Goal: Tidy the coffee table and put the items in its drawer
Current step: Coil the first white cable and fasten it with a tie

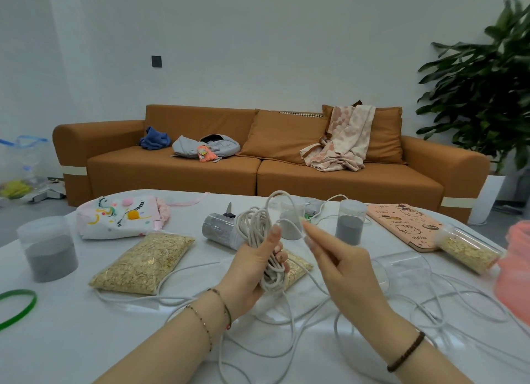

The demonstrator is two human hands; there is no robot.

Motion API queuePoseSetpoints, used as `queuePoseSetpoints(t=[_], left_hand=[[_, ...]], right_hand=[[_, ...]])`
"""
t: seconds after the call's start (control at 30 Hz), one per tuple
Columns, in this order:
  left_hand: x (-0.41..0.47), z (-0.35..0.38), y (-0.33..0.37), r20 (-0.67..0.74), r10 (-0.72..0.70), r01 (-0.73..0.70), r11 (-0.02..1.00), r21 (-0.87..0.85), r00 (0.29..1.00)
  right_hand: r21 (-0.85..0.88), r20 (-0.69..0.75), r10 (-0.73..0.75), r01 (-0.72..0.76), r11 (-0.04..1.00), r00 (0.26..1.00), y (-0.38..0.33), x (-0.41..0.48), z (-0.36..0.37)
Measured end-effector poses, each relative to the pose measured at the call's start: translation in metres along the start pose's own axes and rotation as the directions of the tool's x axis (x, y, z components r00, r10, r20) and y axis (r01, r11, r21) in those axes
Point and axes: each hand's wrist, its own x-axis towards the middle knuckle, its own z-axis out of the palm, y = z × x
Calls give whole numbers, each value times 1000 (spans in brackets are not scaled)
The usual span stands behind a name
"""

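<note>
- Loose loops of the white cable sprawl over the near side of the table, around both forearms.
- Above them, the left hand grips a wound bundle of that cable, fingers curled round it and thumb pressed against the coils.
- Just right of it, the right hand is held out with fingers almost straight and thumb and forefinger apart. A strand passes at the blurred tips and seems to run past them rather than be pinched.
- One bag of oats lies left of the hands, and a second bag lies partly behind the bundle.
- A jar of grey powder stands at the left, with a green band nearer.
- Farther back are a white printed pouch, a tipped jar, an upright grey-filled jar and a pink notebook.
- An orange sofa stands beyond the table.
</note>
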Motion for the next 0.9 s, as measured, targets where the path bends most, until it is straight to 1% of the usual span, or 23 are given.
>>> queuePoseSetpoints(t=[0.1,0.2,0.27,0.33,0.43,0.53,0.63,0.7,0.8,0.9], left_hand=[[2,-3,-5,-2,79,-78,993,89,997],[2,-5,-6,-61,150,-135,970,202,987],[1,-5,-5,-89,208,-168,929,330,974],[-1,-4,-2,-94,238,-181,894,410,967],[-1,-4,-1,-128,234,-166,902,399,964],[2,-8,-5,-207,233,-133,903,409,950],[2,-5,-8,-279,214,-111,933,341,936],[3,-2,-3,-291,177,-120,971,205,940],[7,-6,5,-248,100,-109,994,-22,964],[11,-13,11,-187,41,-71,986,-152,981]], right_hand=[[-247,52,-97,107,963,994,7,-6,7],[-389,96,-162,187,902,982,7,-5,8],[-435,164,-216,267,860,962,7,-6,8],[-467,206,-272,338,817,940,7,-7,10],[-521,239,-311,392,758,920,3,-8,11],[-487,253,-362,442,754,897,4,-9,13],[-403,242,-385,453,795,891,-1,-10,14],[-352,246,-383,450,821,890,-7,-12,14],[-332,278,-358,439,835,891,-13,-13,14],[-345,294,-341,432,833,893,-12,-14,14]])
